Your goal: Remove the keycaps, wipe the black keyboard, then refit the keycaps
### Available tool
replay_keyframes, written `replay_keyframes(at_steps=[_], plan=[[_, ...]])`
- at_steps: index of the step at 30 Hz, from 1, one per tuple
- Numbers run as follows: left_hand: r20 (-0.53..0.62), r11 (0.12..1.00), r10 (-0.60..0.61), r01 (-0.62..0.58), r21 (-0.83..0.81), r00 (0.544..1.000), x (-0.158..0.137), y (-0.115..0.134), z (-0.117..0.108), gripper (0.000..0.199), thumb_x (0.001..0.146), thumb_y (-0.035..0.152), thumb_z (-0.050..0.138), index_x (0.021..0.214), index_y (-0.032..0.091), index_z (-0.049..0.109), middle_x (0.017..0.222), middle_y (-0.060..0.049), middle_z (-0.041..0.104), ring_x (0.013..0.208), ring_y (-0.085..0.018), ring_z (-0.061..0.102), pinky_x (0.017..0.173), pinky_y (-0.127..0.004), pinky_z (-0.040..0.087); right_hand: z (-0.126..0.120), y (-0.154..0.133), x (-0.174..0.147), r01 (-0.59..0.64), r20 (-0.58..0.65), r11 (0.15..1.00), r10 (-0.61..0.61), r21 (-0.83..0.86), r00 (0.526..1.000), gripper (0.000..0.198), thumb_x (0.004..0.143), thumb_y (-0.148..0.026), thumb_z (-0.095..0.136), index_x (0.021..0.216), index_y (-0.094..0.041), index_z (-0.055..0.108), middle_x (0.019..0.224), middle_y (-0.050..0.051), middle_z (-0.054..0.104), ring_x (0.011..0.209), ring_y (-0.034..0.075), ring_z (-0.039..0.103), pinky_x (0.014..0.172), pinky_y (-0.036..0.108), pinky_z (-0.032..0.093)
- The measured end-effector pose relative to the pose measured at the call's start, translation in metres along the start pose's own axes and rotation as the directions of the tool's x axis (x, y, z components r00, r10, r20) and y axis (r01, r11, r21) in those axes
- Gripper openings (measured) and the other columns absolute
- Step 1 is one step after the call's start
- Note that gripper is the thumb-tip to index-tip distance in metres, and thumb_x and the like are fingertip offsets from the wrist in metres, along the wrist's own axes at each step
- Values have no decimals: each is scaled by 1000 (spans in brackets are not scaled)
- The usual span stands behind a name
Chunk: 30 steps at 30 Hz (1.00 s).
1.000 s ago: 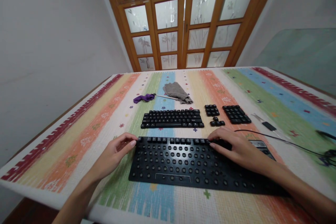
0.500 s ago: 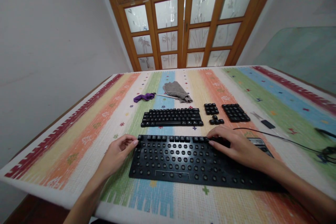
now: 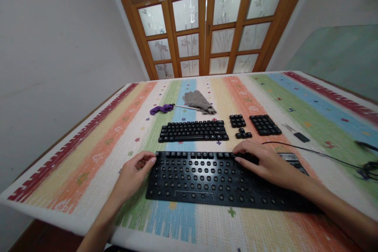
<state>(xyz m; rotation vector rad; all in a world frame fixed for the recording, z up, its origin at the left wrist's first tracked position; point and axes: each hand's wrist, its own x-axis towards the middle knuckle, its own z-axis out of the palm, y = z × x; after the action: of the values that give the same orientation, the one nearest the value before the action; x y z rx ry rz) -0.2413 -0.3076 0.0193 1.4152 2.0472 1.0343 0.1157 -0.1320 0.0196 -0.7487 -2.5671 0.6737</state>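
A black keyboard [image 3: 195, 181] lies at the near side of the table, most of its keys bare down to the switch posts. Only its top row carries keycaps [image 3: 203, 155]. At its upper left corner, my left hand [image 3: 138, 171] has thumb and forefinger closed on the edge beside the first keycap. My right hand [image 3: 262, 161] rests over the right part of the board, thumb and fingers closed around a keycap at the right end of that row. The hand partly hides this keycap. Loose keycaps lie behind in a main block [image 3: 193, 130] and a number-pad block [image 3: 265, 125].
Smaller keycap groups [image 3: 237, 121] and arrow keycaps [image 3: 243, 134] sit between the blocks. Farther back lie a grey cloth [image 3: 197, 100], a purple cloth [image 3: 161, 109] and a thin stick. On the right are a keycap puller [image 3: 301, 137] and a black cable [image 3: 319, 155].
Both hands keep their places on the keyboard with hardly any movement. The view has shifted very slightly.
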Motion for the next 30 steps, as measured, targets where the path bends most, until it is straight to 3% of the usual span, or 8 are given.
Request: replay_keyframes(at_steps=[6, 19, 26, 30], plan=[[-81, 986, 122, -111, 124, 989, -5, 5, 5, 30, 87, 49, 55, 91, 23, 69, 92, -6, 72, 85, -24, 67, 78, -35, 53, -1, -1, 1, 5, 8, 1000, -5, 3, 1000, 16, 94, -34, 52, 96, -22, 62, 97, 8, 67, 89, 23, 63, 81, 40, 52], [-32, 914, 292, -269, 303, 956, -11, 2, 3, 26, 90, 45, 56, 96, 23, 70, 83, -2, 67, 71, -18, 62, 71, -32, 51, -1, -1, 1, -12, 16, 1000, 12, 9, 1000, 18, 94, -35, 51, 97, -22, 63, 98, 8, 68, 90, 22, 63, 82, 39, 52], [58, 823, 411, -398, 405, 910, -8, 2, -1, 28, 97, 38, 48, 100, 21, 70, 90, -4, 69, 81, -19, 67, 74, -32, 53, -2, -1, 0, -4, 21, 1000, 4, -3, 1000, 17, 95, -34, 50, 97, -22, 62, 98, 8, 67, 92, 22, 63, 83, 39, 52], [74, 761, 495, -473, 444, 866, -1, -2, -2, 30, 99, 37, 47, 98, 19, 71, 85, -4, 67, 76, -17, 66, 69, -29, 53, -1, 0, -1, -3, 14, 1000, 3, -1, 1000, 16, 94, -33, 51, 98, -22, 62, 99, 8, 67, 93, 22, 63, 84, 39, 51]])
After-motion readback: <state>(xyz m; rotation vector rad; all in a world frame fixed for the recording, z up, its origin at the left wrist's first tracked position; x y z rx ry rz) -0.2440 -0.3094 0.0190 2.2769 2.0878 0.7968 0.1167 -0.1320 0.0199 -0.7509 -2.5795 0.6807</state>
